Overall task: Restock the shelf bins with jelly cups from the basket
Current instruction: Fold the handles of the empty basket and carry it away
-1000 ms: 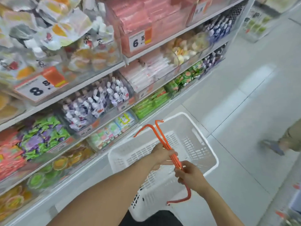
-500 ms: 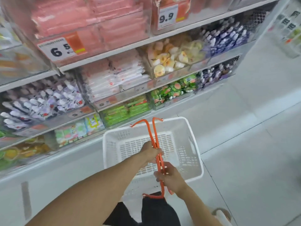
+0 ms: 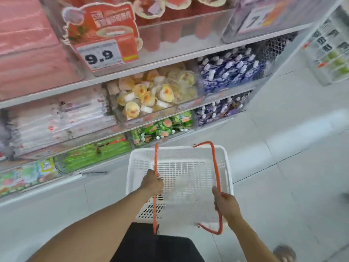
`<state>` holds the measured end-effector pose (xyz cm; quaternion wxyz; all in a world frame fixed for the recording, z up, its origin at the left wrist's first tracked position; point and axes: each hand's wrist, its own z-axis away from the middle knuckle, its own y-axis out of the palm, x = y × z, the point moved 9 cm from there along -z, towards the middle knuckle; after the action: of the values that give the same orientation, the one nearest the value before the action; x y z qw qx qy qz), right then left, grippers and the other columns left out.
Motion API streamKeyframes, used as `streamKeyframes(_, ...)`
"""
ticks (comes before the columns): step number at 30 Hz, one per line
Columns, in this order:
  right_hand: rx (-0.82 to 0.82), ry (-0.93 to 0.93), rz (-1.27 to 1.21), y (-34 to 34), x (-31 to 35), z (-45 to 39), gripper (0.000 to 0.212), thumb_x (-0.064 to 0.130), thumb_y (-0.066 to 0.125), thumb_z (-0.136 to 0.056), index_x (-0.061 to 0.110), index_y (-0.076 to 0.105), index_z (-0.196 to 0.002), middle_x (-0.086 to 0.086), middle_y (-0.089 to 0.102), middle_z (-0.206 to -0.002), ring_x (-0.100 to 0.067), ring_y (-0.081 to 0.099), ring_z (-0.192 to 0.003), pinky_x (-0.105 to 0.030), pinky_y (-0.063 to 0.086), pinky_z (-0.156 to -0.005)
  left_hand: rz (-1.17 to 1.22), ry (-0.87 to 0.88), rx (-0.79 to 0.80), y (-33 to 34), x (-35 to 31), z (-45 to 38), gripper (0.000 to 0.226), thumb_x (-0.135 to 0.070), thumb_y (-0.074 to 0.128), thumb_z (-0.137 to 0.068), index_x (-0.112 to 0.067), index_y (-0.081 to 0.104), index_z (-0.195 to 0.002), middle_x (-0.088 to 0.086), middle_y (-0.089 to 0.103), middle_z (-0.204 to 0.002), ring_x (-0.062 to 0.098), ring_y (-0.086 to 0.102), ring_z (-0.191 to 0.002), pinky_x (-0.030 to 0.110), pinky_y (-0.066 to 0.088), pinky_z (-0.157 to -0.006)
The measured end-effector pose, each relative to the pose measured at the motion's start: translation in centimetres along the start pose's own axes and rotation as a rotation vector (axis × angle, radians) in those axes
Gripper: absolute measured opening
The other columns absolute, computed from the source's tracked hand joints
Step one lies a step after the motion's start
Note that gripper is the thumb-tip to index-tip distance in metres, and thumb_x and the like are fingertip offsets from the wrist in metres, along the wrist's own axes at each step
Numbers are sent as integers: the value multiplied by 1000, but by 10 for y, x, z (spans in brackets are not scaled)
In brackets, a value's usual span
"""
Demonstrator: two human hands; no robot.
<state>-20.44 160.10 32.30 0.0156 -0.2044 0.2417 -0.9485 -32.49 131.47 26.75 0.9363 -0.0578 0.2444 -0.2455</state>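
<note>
Handles now spread apart, white basket (image 3: 224, 167), pale tiled floor (image 3: 283, 157)

Basket (image 3: 225, 167) before shelf; jelly cups (image 3: 151, 93) in bin above it.

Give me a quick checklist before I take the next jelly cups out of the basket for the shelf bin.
1. Left hand grips its orange handle: ok.
2. Right hand grips the other handle: ok.
3. A hand free to pick: not ok, both hold handles.
4. Handles spread apart, white basket open on top: ok.
5. Cups left in the basket: not ok, only bare mesh shows.
6. Bin of jelly cups right ahead, with room: cannot tell, looks heaped.
</note>
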Motion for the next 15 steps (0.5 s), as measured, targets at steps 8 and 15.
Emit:
streamKeyframes(8, -283, 122, 275, -182, 17, -163, 57, 50, 49, -98, -1, 72, -86, -18, 68, -85, -38, 65, -88, -40, 53, -81, 13, -110, -77, 68, -68, -38, 13, 4, 58, -86, -8, 57, -81, 12, 65, -80, 30, 71, -66, 29, 57, -53)
streamKeyframes(15, 16, 292, 73, -237, -38, -349, 55, 52, 61, -92, -2, 67, -101, -12, 64, -90, -31, 60, -79, -43, 52, -74, -53, -118, -318, 165, -83, -112, 10, -13, 55, -92, -7, 62, -92, 12, 69, -93, 30, 73, -67, 35, 59, -62)
